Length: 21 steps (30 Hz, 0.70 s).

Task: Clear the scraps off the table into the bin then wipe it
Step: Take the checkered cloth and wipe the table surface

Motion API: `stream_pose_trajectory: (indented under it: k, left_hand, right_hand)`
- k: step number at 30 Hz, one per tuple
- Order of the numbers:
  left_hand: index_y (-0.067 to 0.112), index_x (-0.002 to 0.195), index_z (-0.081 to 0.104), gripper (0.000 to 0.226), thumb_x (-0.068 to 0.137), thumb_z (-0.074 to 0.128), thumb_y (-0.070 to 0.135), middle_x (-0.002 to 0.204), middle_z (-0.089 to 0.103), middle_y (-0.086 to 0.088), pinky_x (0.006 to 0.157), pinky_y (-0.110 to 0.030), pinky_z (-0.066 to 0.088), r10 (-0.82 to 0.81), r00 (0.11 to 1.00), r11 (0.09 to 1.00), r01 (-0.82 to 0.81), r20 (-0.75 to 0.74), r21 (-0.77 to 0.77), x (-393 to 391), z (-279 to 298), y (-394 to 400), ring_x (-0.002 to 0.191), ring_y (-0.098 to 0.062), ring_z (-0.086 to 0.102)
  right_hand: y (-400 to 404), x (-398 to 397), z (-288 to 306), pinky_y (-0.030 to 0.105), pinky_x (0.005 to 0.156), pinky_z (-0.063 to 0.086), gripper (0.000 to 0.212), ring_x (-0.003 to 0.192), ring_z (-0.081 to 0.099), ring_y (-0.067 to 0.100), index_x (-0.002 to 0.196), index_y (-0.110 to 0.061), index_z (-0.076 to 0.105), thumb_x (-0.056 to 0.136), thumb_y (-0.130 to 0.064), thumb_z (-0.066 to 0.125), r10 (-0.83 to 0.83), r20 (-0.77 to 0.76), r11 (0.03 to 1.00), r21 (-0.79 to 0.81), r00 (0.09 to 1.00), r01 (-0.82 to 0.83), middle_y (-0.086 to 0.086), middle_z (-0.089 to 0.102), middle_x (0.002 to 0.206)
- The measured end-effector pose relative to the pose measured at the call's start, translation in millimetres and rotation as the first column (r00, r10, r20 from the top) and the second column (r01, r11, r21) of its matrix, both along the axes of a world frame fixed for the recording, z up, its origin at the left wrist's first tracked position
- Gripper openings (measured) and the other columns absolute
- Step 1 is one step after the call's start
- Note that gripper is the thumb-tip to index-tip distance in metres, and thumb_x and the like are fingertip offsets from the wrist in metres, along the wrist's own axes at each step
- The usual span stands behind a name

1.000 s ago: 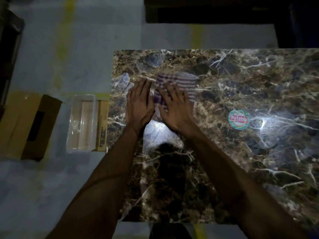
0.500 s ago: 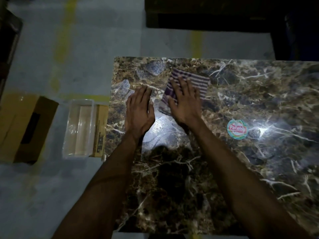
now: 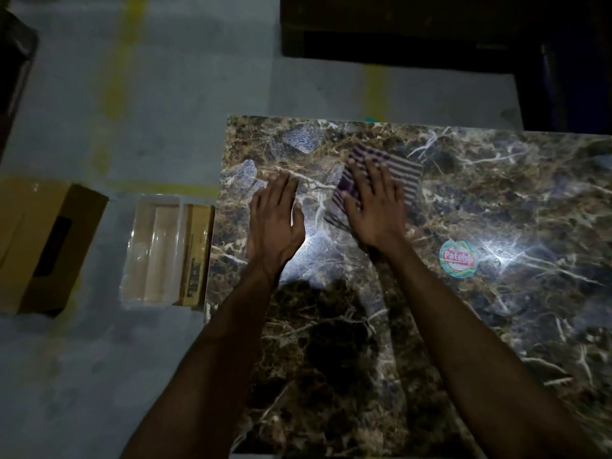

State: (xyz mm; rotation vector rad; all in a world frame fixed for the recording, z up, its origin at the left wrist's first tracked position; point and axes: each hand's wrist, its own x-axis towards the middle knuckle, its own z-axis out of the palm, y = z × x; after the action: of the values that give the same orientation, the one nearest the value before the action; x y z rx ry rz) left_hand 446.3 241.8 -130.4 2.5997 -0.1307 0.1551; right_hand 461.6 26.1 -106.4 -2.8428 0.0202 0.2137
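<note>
A cardboard box (image 3: pixel 43 246) sits on the floor at the far left, and beside it, just off the worktop's left edge, stands a clear plastic bin (image 3: pixel 155 250) with a narrow carton (image 3: pixel 195 256) against its right wall. I cannot make out scraps on the marble worktop (image 3: pixel 331 376), so the wiping stage seems to be in hand.

The left hand (image 3: pixel 275 220) lies flat on the stone with fingers straight, grasping nothing and bracing at about nine o'clock from the cloth. The right hand (image 3: pixel 374 203) presses its spread fingers down on the striped cloth (image 3: pixel 400 170), which lies towards the far edge of the worktop, its twelve and two o'clock corners showing past the fingertips.

The cloth looks thin, soft and light; it should bunch or fold if pushed from one edge. Pressing with a flat palm across its middle probably suits it best. The glossy stone will likely let it slide easily. At four o'clock from the cloth is a round sticker (image 3: pixel 458 259).
</note>
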Motion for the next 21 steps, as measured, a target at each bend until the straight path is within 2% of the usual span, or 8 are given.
stream_pose_trajectory:
  k: [3,6,8,11,13,16,18,21]
  left_hand:
    - [0.017,0.155,0.044,0.052,0.103,0.046,0.025,0.163,0.039,-0.002,0.124,-0.042,0.021,-0.009,1.000,1.000,0.009,-0.004,0.008,-0.4,0.6,0.4,0.154,-0.020,0.029]
    - [0.017,0.154,0.045,0.052,0.103,0.042,0.028,0.162,0.041,-0.003,0.124,-0.044,0.023,-0.015,1.000,1.000,0.015,-0.008,0.005,-0.5,2.8,0.5,0.152,-0.021,0.032]
    - [0.018,0.154,0.046,0.052,0.103,0.044,0.028,0.162,0.042,-0.002,0.125,-0.043,0.021,-0.005,1.000,1.000,0.004,-0.027,-0.008,-1.3,5.0,0.1,0.151,-0.020,0.033]
    - [0.019,0.149,0.051,0.051,0.099,0.053,0.026,0.155,0.049,-0.001,0.120,-0.041,0.026,-0.006,1.000,1.000,0.005,-0.021,-0.007,0.8,6.6,1.8,0.144,-0.020,0.041]
    - [0.017,0.134,0.059,0.042,0.093,0.057,0.026,0.134,0.058,-0.003,0.106,-0.042,0.037,-0.035,0.999,0.999,0.034,0.028,0.033,12.5,10.7,4.6,0.123,-0.025,0.051]
    - [0.015,0.111,0.059,0.020,0.094,0.054,0.025,0.109,0.055,-0.005,0.083,-0.044,0.042,-0.047,0.997,0.996,0.042,0.061,0.078,42.8,17.2,6.3,0.097,-0.027,0.046]
    - [0.013,0.108,0.056,0.017,0.097,0.050,0.025,0.107,0.052,-0.007,0.082,-0.047,0.042,-0.043,0.997,0.995,0.038,0.059,0.090,58.0,16.0,5.3,0.095,-0.028,0.044]
    - [0.011,0.118,0.054,0.027,0.095,0.050,0.024,0.111,0.051,-0.009,0.087,-0.046,0.040,-0.006,0.998,0.994,-0.001,0.066,0.108,60.0,11.8,-0.5,0.100,-0.030,0.046]
  right_hand:
    - [36.4,9.7,0.9,0.053,0.128,0.000,0.064,0.161,0.002,0.026,0.166,-0.036,0.013,0.107,-0.059,0.020,0.069,0.000,0.997,0.023,0.998,-0.069,0.001,0.008,0.175]
    - [46.7,-32.5,-0.5,0.053,0.128,0.007,0.063,0.161,0.004,0.025,0.166,-0.034,0.015,0.107,-0.057,0.021,0.218,0.019,0.975,0.043,0.976,-0.219,0.000,0.010,0.175]
    - [27.9,-62.2,0.8,0.051,0.128,0.009,0.063,0.162,-0.001,0.021,0.166,-0.037,0.013,0.108,-0.057,0.027,0.255,0.000,0.966,0.032,0.967,-0.255,-0.004,0.005,0.175]
    - [-12.2,-83.3,5.8,0.049,0.129,0.008,0.064,0.162,-0.002,0.017,0.165,-0.044,0.009,0.106,-0.057,0.031,0.166,-0.033,0.986,0.011,0.986,-0.166,-0.012,0.001,0.175]
    - [-28.7,-67.0,6.9,0.049,0.128,0.006,0.062,0.161,0.000,0.018,0.164,-0.045,0.012,0.106,-0.059,0.029,0.073,-0.029,0.997,0.017,0.997,-0.073,-0.012,0.005,0.175]
    - [-28.8,-9.6,3.8,0.052,0.128,0.006,0.063,0.161,-0.001,0.021,0.165,-0.042,0.011,0.106,-0.062,0.024,0.027,-0.012,1.000,0.013,1.000,-0.027,-0.005,0.006,0.175]
    - [-13.7,25.4,2.2,0.053,0.129,0.004,0.064,0.161,-0.004,0.023,0.165,-0.040,0.009,0.107,-0.062,0.021,0.035,-0.001,0.999,0.019,0.999,-0.035,-0.003,0.004,0.175]
    - [18.4,36.6,-3.1,0.053,0.127,-0.001,0.062,0.161,-0.003,0.023,0.166,-0.039,0.009,0.109,-0.059,0.023,0.096,0.010,0.995,-0.003,0.995,-0.096,-0.003,0.002,0.175]
